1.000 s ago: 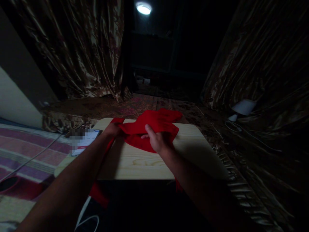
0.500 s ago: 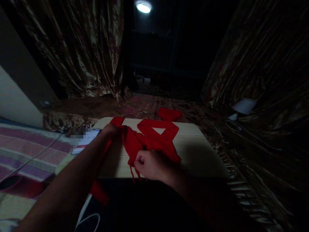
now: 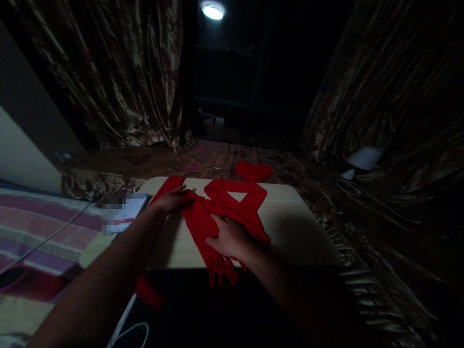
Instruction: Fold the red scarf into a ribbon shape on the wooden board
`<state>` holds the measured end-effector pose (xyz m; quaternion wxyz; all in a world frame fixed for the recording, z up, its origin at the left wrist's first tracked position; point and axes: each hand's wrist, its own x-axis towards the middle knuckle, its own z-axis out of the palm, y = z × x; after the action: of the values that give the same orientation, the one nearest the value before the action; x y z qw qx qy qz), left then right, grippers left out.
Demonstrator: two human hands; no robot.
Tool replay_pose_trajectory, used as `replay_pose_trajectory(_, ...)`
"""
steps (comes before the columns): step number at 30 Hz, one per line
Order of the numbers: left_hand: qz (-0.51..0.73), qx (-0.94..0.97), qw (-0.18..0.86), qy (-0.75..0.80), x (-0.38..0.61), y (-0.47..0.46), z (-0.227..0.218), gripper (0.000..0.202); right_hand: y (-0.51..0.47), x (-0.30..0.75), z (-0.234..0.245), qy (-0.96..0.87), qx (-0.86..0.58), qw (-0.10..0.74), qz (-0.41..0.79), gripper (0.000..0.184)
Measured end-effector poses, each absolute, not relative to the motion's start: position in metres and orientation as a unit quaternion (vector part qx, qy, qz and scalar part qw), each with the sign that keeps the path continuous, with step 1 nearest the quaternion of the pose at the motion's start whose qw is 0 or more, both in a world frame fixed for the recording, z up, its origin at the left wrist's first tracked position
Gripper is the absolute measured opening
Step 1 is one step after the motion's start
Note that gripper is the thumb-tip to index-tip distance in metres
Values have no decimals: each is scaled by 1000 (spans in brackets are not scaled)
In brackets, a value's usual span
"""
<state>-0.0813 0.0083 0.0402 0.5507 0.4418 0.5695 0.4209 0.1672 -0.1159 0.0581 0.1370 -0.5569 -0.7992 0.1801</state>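
A long red scarf (image 3: 221, 208) lies folded and crossed on a light wooden board (image 3: 290, 227), its fringed end (image 3: 221, 275) hanging over the near edge. My left hand (image 3: 170, 199) rests flat on the scarf's left band, fingers stretched out. My right hand (image 3: 230, 237) lies flat on the scarf near the front edge, fingers spread. Another part of the red cloth (image 3: 253, 170) sits just beyond the board's far edge.
A phone (image 3: 123, 211) lies on the board's left corner. Shiny brown curtains (image 3: 119, 77) hang at left and right. A white lamp (image 3: 362, 159) and a cable sit at right. A striped rug (image 3: 32, 227) lies at left. A ceiling light (image 3: 212, 10) glows above.
My right hand pulled the scarf's end toward me, then opened and flattened on it. The fringe now hangs over the near edge. My left hand opened on the left band.
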Motion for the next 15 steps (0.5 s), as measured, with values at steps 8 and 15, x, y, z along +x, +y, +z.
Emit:
replay_pose_trajectory(8, 456, 410, 556, 561, -74, 8, 49, 47, -110, 163, 40, -777, -544, 184, 258, 82)
replay_pose_trajectory(15, 474, 416, 460, 625, -81, 26, 30, 65, -96, 156, 30, -776, -544, 223, 229, 38)
